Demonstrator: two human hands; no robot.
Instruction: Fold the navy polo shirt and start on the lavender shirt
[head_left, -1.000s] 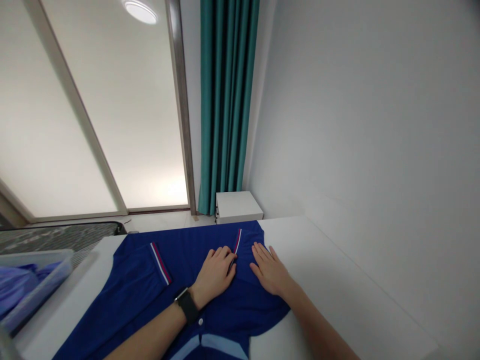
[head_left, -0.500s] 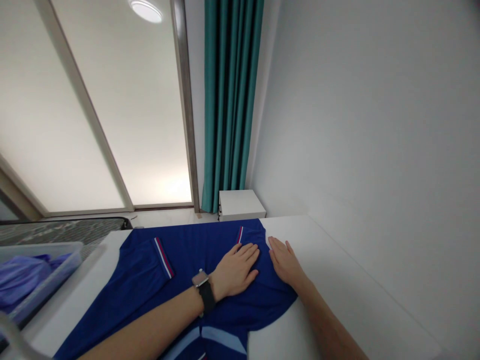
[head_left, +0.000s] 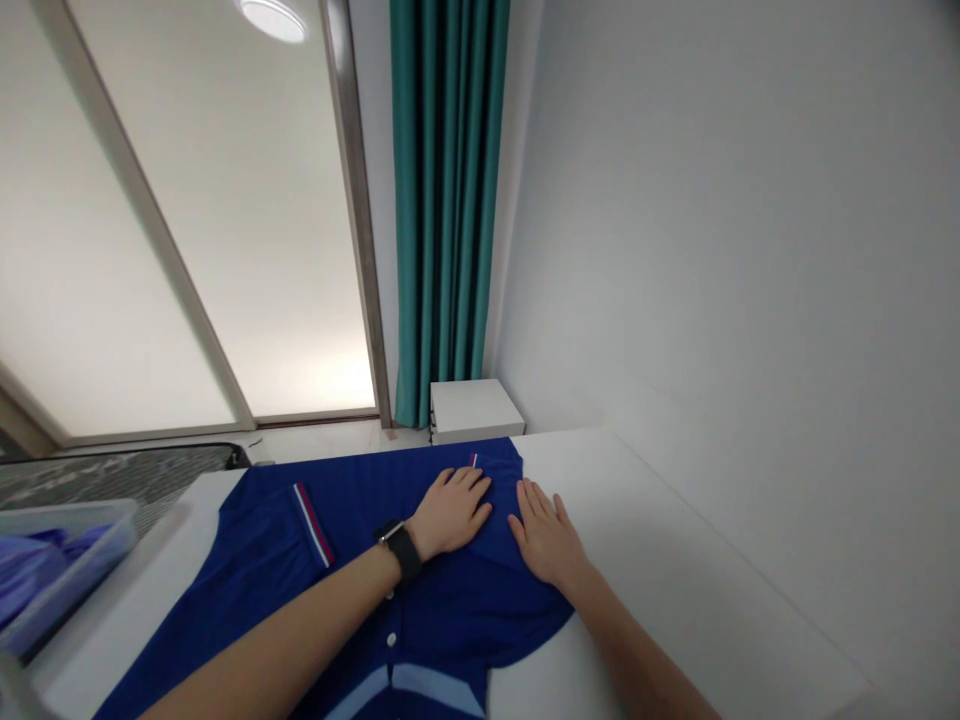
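Spread on the white desk (head_left: 645,540), the blue garment (head_left: 360,495) lay under the open, palm-down left hand (head_left: 448,512), nearer the striped cuff (head_left: 473,460), while the open, flat right hand (head_left: 550,537) touched its outer edge.

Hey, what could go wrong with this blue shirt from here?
The blue shirt reaches the white table's far edge, so a forward push might slide it over. The left hand covers part of a striped cuff, which could hide a crease. The watch sits low over the fabric and may catch it.
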